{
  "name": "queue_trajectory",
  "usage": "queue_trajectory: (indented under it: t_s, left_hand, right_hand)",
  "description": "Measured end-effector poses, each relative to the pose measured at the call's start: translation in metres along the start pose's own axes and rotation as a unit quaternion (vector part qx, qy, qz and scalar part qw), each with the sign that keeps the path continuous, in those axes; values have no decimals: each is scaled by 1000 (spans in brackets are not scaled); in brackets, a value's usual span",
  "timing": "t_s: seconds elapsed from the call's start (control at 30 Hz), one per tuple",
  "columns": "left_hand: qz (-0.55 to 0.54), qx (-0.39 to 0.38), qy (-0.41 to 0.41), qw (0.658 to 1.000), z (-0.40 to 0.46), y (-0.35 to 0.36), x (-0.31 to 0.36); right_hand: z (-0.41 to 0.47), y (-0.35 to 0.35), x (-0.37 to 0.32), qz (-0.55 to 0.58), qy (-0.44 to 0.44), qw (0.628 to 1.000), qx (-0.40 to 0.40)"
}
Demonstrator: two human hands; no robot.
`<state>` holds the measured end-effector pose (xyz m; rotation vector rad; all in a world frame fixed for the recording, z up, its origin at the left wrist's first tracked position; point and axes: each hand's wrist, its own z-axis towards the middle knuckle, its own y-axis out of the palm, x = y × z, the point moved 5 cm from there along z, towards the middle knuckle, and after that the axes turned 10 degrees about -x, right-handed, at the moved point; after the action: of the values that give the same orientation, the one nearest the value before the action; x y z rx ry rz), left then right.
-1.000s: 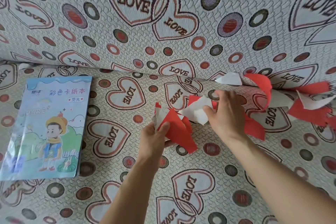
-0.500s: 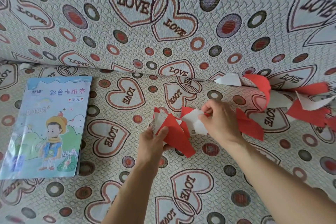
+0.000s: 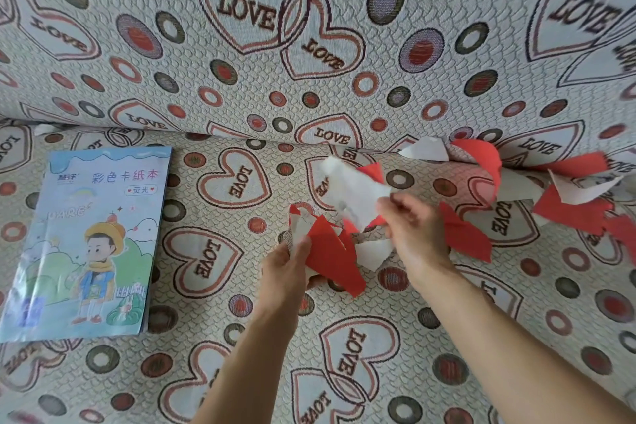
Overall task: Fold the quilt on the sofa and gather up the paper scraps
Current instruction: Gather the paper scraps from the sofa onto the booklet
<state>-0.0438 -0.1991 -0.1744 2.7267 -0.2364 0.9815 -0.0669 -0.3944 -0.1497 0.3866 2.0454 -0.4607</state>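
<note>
**Both hands full of torn paper at mid-seat**

From my remote view I see the left hand closed around a bunch of red and white scraps, held just above the sofa seat near its middle. The right hand pinches one white scrap between thumb and fingers; the piece stands up and to the left of the hand, blurred, with a bit of red showing behind it. The two hands are close together, the white scrap just above the bunch.

More loose scraps, red and white, lie to the right along the crease where the seat meets the backrest, and one red piece rests on the seat just beside the right hand. A craft-paper booklet with a cartoon child on its cover lies flat on the seat, well apart on the left. The sofa is covered in heart-patterned fabric with "LOVE" lettering. I cannot make out a quilt in this view.
</note>
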Motion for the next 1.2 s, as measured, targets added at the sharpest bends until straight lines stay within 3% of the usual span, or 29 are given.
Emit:
queue_trajectory:
  t_s: [0.1, 0.23, 0.33, 0.43, 0.53, 0.77, 0.87, 1.07, 1.13, 1.2]
  left_hand:
    - [-9, -16, 6, 1000, -1, 9, 0]
    - [0, -31, 10, 999, 0, 14, 2]
    - [7, -14, 13, 1000, 2, 14, 2]
    - [3, 19, 16, 1000, 6, 13, 5]
    - [5, 39, 16, 999, 10, 12, 7]
    - [44, 65, 5, 997, 18, 2, 1]
    - [51, 59, 6, 997, 17, -3, 1]
    - [65, 40, 3, 997, 18, -2, 3]
    - [71, 37, -4, 997, 19, 1, 1]
    - [75, 41, -11, 996, 20, 4, 0]
  right_hand:
    - [-14, 20, 6, -111, 3, 987, -113]
    - [-26, 31, 9, -229, -41, 960, -157]
    - [-25, 24, 12, -248, -35, 957, -146]
    - [-18, 4, 12, -295, -50, 950, -87]
    - [-17, -13, 11, -408, -81, 909, -4]
    - [-26, 13, 24, -555, -98, 822, -80]
    - [-26, 9, 24, -494, -38, 866, -64]
    - [-25, -12, 17, -458, -5, 889, 2]
    - [-29, -6, 14, -466, -26, 884, -36]
    - [-35, 8, 19, -508, -24, 856, -95]
